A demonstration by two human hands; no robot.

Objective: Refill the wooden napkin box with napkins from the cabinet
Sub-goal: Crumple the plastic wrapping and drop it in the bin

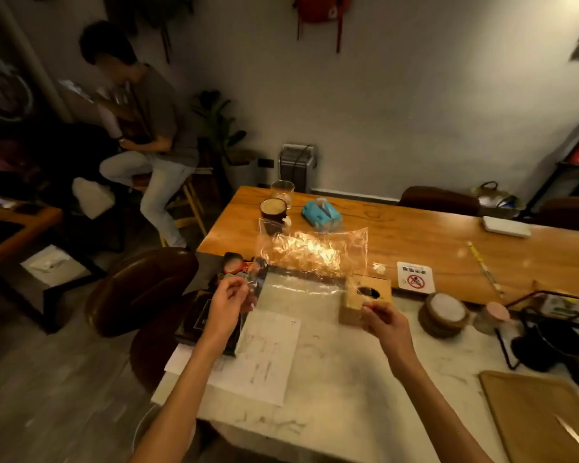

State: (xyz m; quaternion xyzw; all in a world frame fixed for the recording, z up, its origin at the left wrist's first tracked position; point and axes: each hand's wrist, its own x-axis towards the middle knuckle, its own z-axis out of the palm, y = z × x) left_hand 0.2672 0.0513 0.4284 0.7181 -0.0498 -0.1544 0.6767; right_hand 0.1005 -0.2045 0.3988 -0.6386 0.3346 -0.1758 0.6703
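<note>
Left hand: pinched on the left corner of the clear plastic wrapper, fingers pressed together on the film.
Right hand: fingers curled close together near the wrapper's right lower edge, just in front of the wooden napkin box; whether it actually grips the film cannot be told through the blur.
Wrapper: held up, stretched between the two hands over the bench; it looks empty, though glare hides much of it.
Napkin box: stands on the bench just beside the right hand, its oval top opening dark; no napkins visible in it.
Risk, box: a sideways pull by the right hand would likely knock the light box over or push it along.
Risk, wrapper: a swing of the loose film could catch the mug and glass standing behind it.
Risk, papers: the sheets under the left forearm could be dragged off the bench edge.
</note>
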